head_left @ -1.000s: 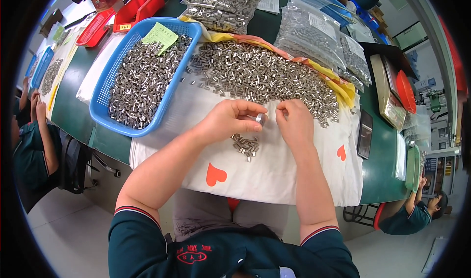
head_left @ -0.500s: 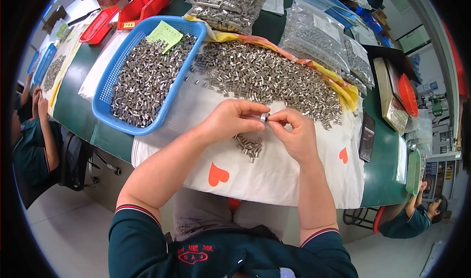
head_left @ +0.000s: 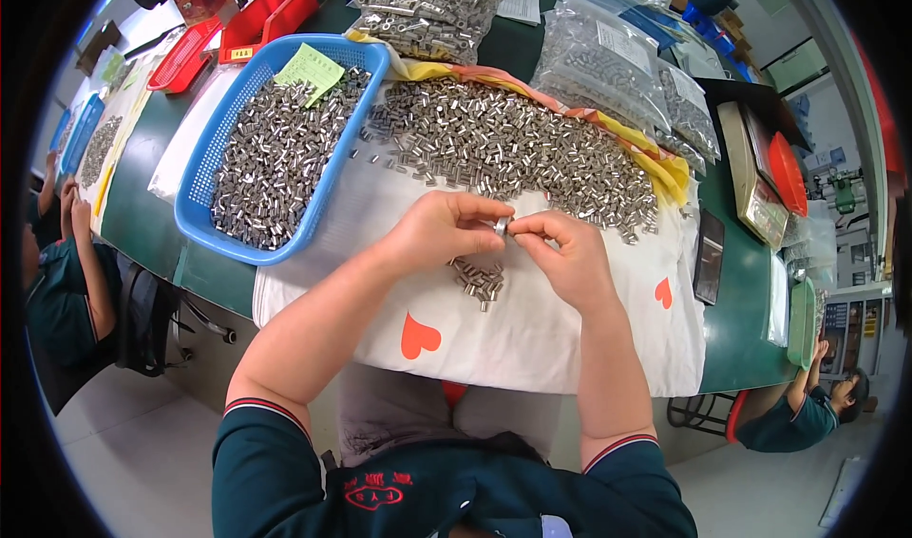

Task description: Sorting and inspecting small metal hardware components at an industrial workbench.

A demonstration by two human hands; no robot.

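Both hands meet over the white cloth [head_left: 532, 339], near the middle of the table's near edge. The left hand [head_left: 439, 236] and the right hand [head_left: 568, 258] pinch one small metal sleeve [head_left: 501, 225] between them. Thumb and forefinger tips of each hand are closed on it from either side; the other fingers are curled in. The sleeve sits at the fingertips, raised off the cloth. Its long axis appears to run roughly across, from one hand to the other, but the part is too small to be certain.

Directly below the hands, toward the near edge, a small cluster [head_left: 478, 279] of like sleeves lies on the cloth. It is just beside the left fingertips and near the right ones; the left hand is slightly nearer. Beyond the hands, toward the far edge, the big heap [head_left: 513, 149] of sleeves spreads across the cloth, its near fringe just past the knuckles. The blue basket [head_left: 328, 182], also filled with sleeves, stands at the left, well apart from the right hand and closer to the left forearm.

Judgement: any further pick lies either straight down to the cluster or forward to the heap.
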